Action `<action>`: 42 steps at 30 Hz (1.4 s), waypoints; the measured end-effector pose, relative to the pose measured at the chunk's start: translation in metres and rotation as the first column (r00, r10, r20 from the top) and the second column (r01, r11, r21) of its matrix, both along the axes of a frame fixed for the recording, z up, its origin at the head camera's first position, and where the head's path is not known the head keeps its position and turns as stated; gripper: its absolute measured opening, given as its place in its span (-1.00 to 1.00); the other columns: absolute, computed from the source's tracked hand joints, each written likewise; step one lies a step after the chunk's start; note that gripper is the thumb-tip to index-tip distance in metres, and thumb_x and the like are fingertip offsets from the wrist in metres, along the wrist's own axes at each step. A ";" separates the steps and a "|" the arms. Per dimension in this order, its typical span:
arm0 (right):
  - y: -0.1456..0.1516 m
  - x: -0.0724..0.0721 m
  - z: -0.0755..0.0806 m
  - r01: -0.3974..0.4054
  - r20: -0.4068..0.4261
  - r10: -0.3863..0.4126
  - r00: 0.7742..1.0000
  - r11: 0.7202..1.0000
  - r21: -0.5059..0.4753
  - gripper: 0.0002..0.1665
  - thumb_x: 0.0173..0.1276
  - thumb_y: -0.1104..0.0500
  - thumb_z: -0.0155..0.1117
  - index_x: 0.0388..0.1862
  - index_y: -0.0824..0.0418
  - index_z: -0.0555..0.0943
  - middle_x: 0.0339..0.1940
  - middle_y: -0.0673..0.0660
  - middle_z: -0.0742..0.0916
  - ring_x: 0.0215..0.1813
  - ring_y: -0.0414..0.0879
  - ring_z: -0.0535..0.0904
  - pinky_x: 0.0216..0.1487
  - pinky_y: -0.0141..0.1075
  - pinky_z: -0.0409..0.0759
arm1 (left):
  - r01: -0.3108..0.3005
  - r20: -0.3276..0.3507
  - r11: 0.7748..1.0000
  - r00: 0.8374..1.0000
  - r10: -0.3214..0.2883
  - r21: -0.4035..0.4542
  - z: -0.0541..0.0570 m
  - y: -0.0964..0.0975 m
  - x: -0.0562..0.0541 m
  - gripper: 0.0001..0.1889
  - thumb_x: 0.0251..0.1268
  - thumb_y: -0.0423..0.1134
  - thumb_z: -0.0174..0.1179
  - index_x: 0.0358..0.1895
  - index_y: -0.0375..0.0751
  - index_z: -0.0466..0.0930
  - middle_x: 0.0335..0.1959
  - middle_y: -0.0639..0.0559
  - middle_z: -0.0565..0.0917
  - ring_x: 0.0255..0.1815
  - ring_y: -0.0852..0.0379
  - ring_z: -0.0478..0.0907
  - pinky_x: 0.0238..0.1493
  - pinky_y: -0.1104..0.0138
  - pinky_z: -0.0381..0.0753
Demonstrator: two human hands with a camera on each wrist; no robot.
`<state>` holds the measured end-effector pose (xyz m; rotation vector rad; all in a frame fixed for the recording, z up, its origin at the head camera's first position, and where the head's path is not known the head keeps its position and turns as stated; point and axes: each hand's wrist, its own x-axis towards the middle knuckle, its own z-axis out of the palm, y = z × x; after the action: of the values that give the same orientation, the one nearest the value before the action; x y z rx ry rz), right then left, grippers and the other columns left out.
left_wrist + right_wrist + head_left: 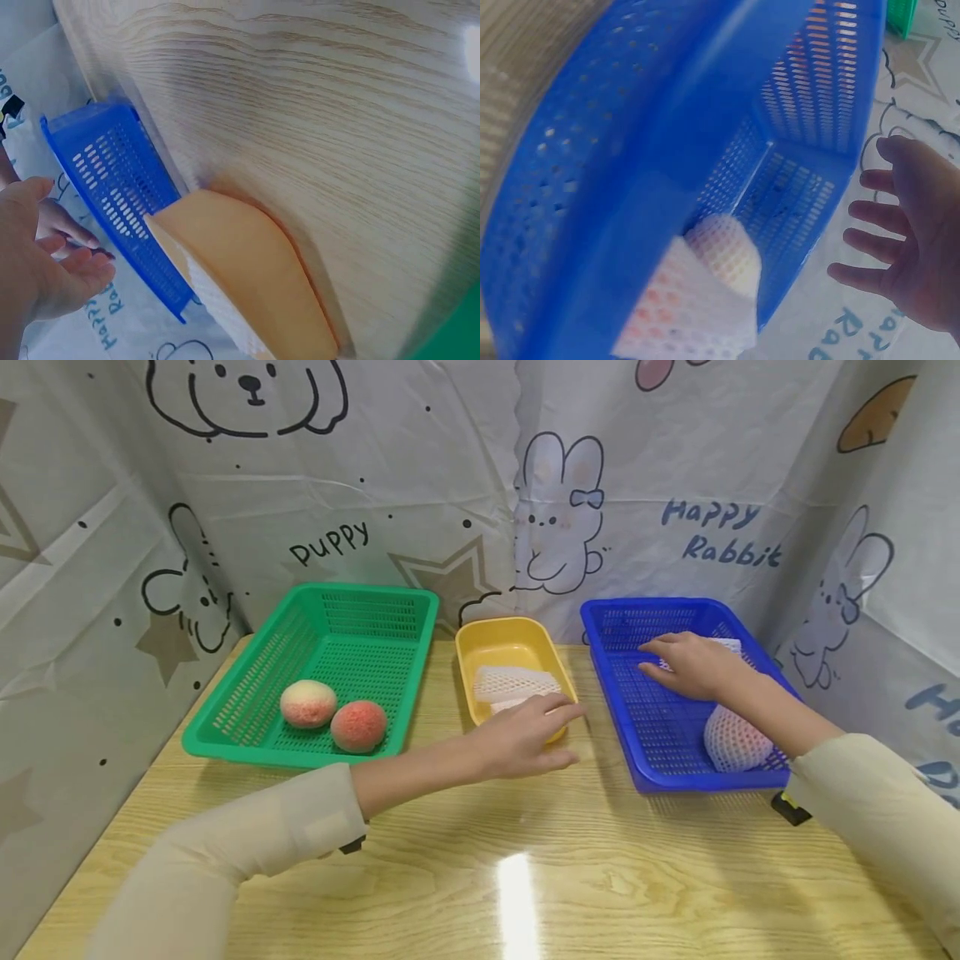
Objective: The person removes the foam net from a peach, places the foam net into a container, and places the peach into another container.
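My left hand [525, 735] hovers in front of the small yellow basin [517, 631], fingers extended and nothing held. White foam net sleeves [517, 681] lie inside that basin, partly covered by the hand. Over the blue basket [622, 693] is my right hand [693, 666], its fingers spread apart and holding nothing. At the basket's near right sits a peach in a white foam net [735, 742]. Another white-netted fruit [731, 255] shows in the right wrist view; in the head view the right hand mostly hides it.
A green basket [198, 743] at the left holds two bare peaches [308, 704]. All containers stand on a wood-grain table [420, 877]. A printed curtain [450, 460] hangs close behind and at both sides. One small black object [791, 808] is by my right sleeve.
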<state>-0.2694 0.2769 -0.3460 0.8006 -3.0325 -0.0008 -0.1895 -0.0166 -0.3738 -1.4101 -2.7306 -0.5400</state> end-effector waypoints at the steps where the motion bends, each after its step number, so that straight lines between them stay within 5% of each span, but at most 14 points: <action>1: 0.003 0.001 -0.001 0.003 0.003 -0.003 1.000 1.000 -0.001 -0.50 0.51 0.05 0.18 0.21 0.41 0.57 0.15 0.46 0.63 0.21 0.38 0.52 0.23 0.25 0.44 | 0.002 -0.003 1.000 1.000 -0.002 -0.004 -0.001 0.002 0.000 -0.36 0.40 0.00 0.25 0.44 -0.22 0.35 0.33 -0.14 0.46 0.33 -0.03 0.41 0.32 0.22 0.44; 8: 0.025 0.004 -0.007 0.034 0.044 -0.032 0.998 0.999 -0.038 -0.51 0.53 0.07 0.16 0.22 0.42 0.55 0.14 0.46 0.63 0.22 0.39 0.51 0.23 0.26 0.43 | 0.030 -0.018 0.999 0.999 -0.030 -0.014 -0.003 0.012 0.003 -0.36 0.41 0.00 0.24 0.43 -0.24 0.35 0.35 -0.16 0.44 0.34 -0.04 0.40 0.31 0.23 0.44; 20: 0.055 0.012 -0.018 0.082 0.071 -0.087 0.994 0.994 0.073 -0.49 0.49 0.08 0.17 0.16 0.50 0.55 0.07 0.56 0.61 0.13 0.47 0.52 0.17 0.29 0.46 | 0.085 0.013 0.995 0.996 -0.085 -0.060 -0.010 0.035 0.007 -0.32 0.40 0.04 0.25 0.48 -0.15 0.31 0.33 -0.10 0.45 0.29 0.05 0.44 0.15 0.32 0.56; 28: 0.063 0.019 -0.019 0.093 0.069 -0.100 0.993 0.991 0.095 -0.48 0.46 0.07 0.21 0.16 0.48 0.56 0.07 0.57 0.60 0.09 0.49 0.53 0.11 0.32 0.47 | 0.122 -0.014 0.987 0.992 -0.124 -0.108 -0.013 0.047 0.010 -0.31 0.41 0.09 0.22 0.49 -0.12 0.30 0.40 -0.10 0.40 0.36 0.04 0.38 0.28 0.32 0.45; 35: 0.066 0.024 -0.022 0.138 0.078 -0.149 0.986 0.982 0.130 -0.47 0.45 0.06 0.23 0.17 0.48 0.55 0.13 0.59 0.56 0.14 0.51 0.49 0.16 0.34 0.43 | 0.138 -0.102 0.976 0.982 -0.157 -0.168 -0.017 0.055 0.013 -0.31 0.42 0.14 0.19 0.50 -0.09 0.31 0.50 -0.15 0.27 0.48 -0.01 0.23 0.46 0.23 0.21; 42: 0.070 0.027 -0.022 0.155 0.061 -0.165 0.984 0.978 0.142 -0.45 0.43 0.05 0.26 0.16 0.48 0.55 0.12 0.58 0.57 0.11 0.51 0.51 0.13 0.34 0.46 | 0.142 -0.123 0.972 0.978 -0.167 -0.186 -0.020 0.059 0.014 -0.31 0.40 0.15 0.20 0.50 -0.04 0.32 0.52 -0.14 0.23 0.51 -0.01 0.18 0.46 0.20 0.22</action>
<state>-0.2426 0.3469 -0.3677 0.5716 -3.1854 -0.1863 -0.1752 0.0427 -0.3939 -1.6427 -2.6290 -0.1971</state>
